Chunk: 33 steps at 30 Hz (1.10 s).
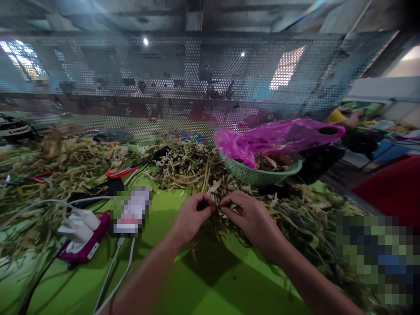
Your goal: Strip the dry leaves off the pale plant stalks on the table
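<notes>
Dried plant stems pinched between two hands over a green table.
The stems are clamped by the fingertips of the left hand and right hand near the table's middle, at the edge of a leaf pile; a green basket is set behind.

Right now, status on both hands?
Left hand and right hand pinching one dried stem between them. Leaf pile behind. Charger block clear, left.
</notes>
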{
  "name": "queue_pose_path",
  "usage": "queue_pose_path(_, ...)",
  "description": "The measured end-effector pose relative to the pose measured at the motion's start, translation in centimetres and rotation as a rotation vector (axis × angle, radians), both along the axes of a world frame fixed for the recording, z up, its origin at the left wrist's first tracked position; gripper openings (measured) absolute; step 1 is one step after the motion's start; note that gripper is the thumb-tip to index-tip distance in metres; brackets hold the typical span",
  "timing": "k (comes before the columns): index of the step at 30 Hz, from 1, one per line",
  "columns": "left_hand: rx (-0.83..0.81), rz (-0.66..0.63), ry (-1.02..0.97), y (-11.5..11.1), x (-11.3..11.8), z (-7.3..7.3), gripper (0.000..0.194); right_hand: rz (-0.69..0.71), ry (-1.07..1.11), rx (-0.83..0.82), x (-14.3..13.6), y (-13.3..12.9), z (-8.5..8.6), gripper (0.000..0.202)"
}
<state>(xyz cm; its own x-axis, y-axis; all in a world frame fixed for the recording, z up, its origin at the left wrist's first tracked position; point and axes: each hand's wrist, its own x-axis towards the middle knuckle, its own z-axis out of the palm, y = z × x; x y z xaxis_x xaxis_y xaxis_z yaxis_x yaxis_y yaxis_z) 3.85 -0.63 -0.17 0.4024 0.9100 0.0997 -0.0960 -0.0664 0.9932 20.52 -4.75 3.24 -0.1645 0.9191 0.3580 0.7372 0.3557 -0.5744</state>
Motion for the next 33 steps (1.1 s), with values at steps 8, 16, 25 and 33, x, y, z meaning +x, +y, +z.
queue_pose_path(8,0.016,0.069,0.018,0.0,0.1,-0.2,0.007,0.015,-0.048,-0.047,-0.8,-0.5,0.6,0.007)
queue_pose_path(16,-0.012,0.095,0.022,-0.4,0.1,-0.1,0.01,0.034,0.065,-0.158,-0.3,-0.3,0.3,0.02)
queue_pose_path(25,0.096,0.12,0.057,-0.3,0.2,0.2,0.011,-0.023,0.133,-0.142,-0.5,0.2,-1.5,0.014)
queue_pose_path(33,0.295,0.177,0.158,-0.5,0.4,-0.3,0.018,-0.137,0.006,-0.11,-0.8,0.1,-1.6,0.009)
